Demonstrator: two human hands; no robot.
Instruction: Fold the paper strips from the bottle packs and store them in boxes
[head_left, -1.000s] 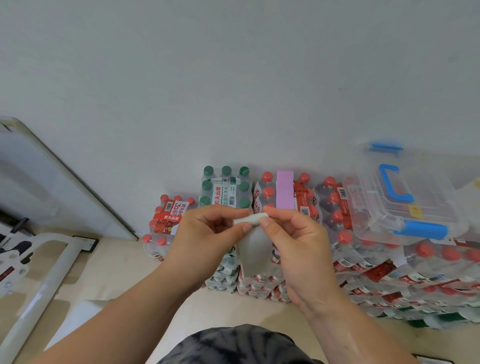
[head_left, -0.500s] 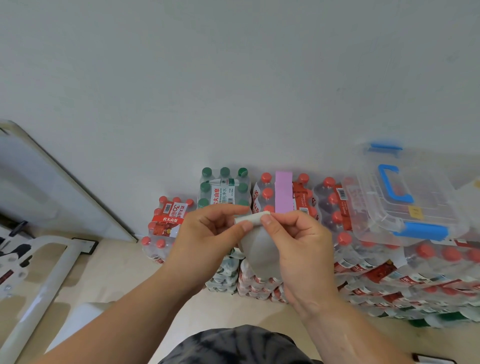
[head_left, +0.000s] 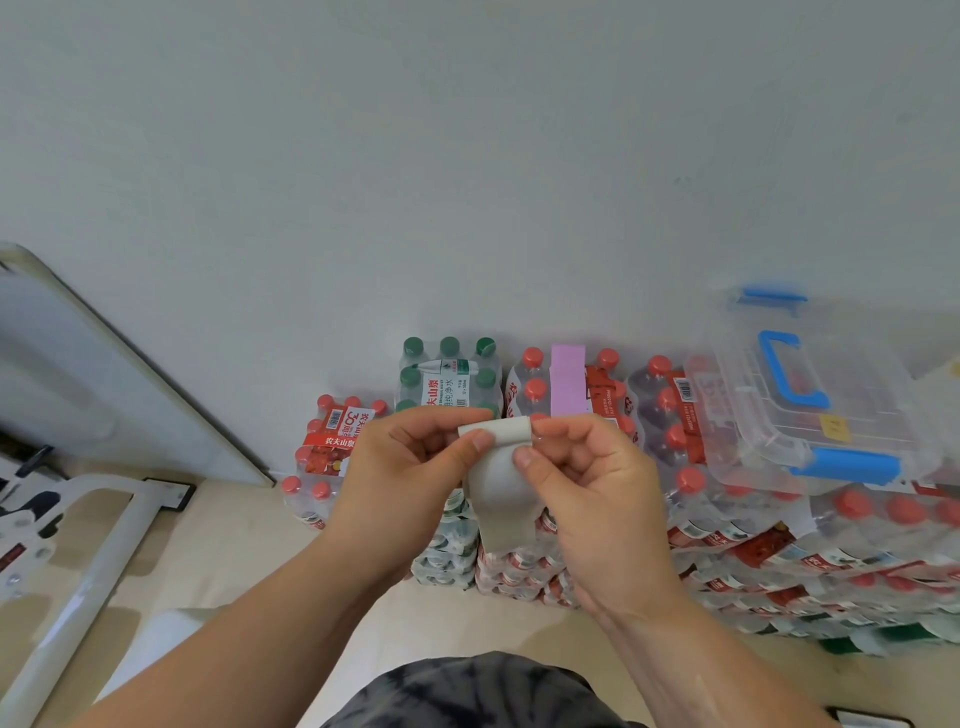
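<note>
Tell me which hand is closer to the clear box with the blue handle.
Right. The right hand sits just left of the clear box; the left hand is farther left, beyond the paper strip both pinch.

Matt paper strip (head_left: 500, 499); glossy clear plastic box (head_left: 810, 395); shiny shrink-wrapped bottle packs (head_left: 727, 540).

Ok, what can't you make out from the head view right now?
Head view:
white strip: number of folds, pinched under left hand and right hand.
pink strip: lower end behind the right hand.
clear box: contents too hazy through the lid.
bottle packs: cut off at the right edge.
</note>
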